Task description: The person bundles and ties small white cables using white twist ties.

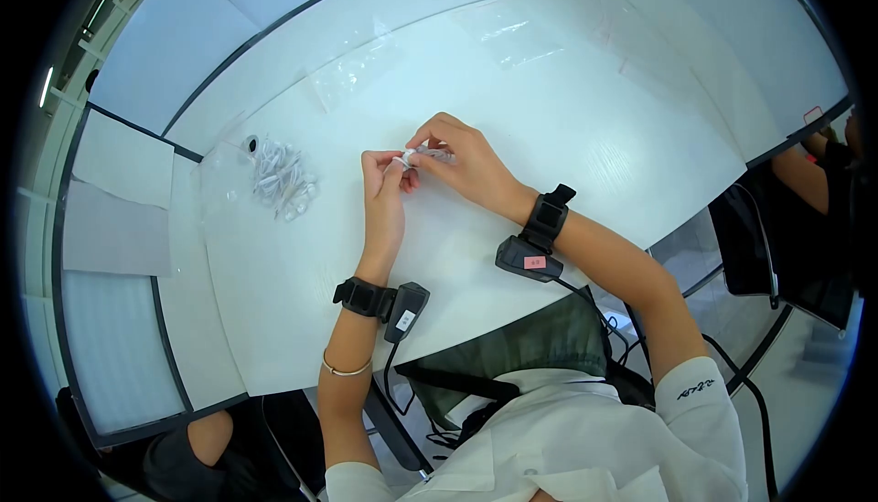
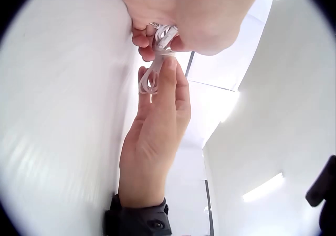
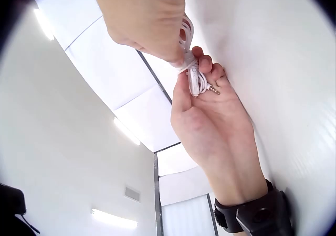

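A coiled white earphone cable (image 1: 411, 156) is between both hands over the white table (image 1: 549, 200). My left hand (image 1: 385, 189) holds one end of the bundle between curled fingers and thumb. In the right wrist view, a metal plug (image 3: 213, 89) sticks out beside the left palm, next to a slim white inline piece (image 3: 195, 81). With thumb and fingers, my right hand (image 1: 471, 162) pinches the bundle's middle, where a strand wraps around it. Loops of cable (image 2: 149, 82) show between the right fingers in the left wrist view.
A heap of white cable bundles (image 1: 282, 177) lies on the left of the table, with a small black round thing (image 1: 252, 144) at its edge. Clear plastic bags (image 1: 357, 68) lie toward the back. Low white partitions (image 1: 302, 54) enclose the table. Other people sit at both sides.
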